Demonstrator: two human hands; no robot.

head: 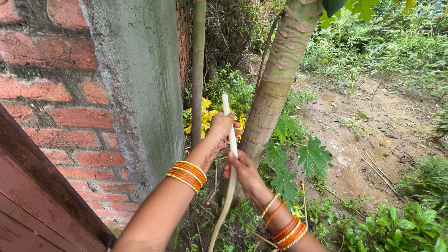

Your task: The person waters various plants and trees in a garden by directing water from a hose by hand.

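Both arms outstretched, left hand (223,125) and right hand (241,169) closed around pale hose (232,140), left higher, beside tree trunk (275,84).

Brick wall (60,93) left, tree trunk (280,79) right; hose (229,140) betw. them, left hand (221,126) above right hand (242,170) on it.

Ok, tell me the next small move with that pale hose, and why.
Probably tilt the hose tip down toward the yellow leaves at the tree trunk. The left hand grips it near the tip and the right hand just below, yet the open end points straight up, away from the plants. No water shows at the tip.
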